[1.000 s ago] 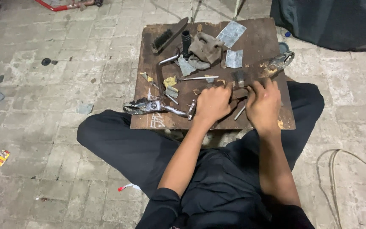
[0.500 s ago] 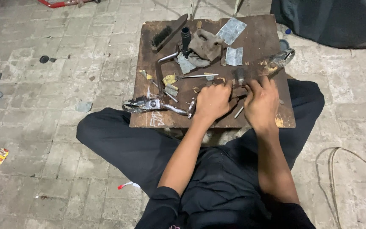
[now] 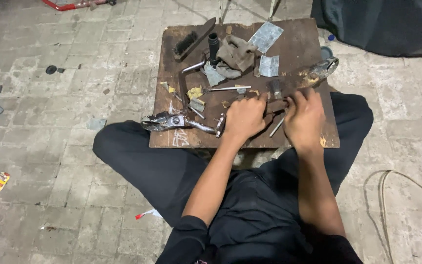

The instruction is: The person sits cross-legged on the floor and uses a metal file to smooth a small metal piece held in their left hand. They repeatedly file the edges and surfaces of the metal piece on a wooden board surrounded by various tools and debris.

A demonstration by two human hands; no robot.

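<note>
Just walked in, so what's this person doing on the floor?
A person sits cross-legged on a paved floor at a low wooden board strewn with metal parts. Both hands, left hand and right hand, work a small dark part between them. A chrome lever, brush and rag lie nearby.

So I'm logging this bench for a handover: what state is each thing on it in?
left hand: closed on a small dark part
right hand: gripping the same part
brush: lying flat, untouched
rag: crumpled
metal sheets: lying loose
chrome lever: lying at the board's left edge
</note>
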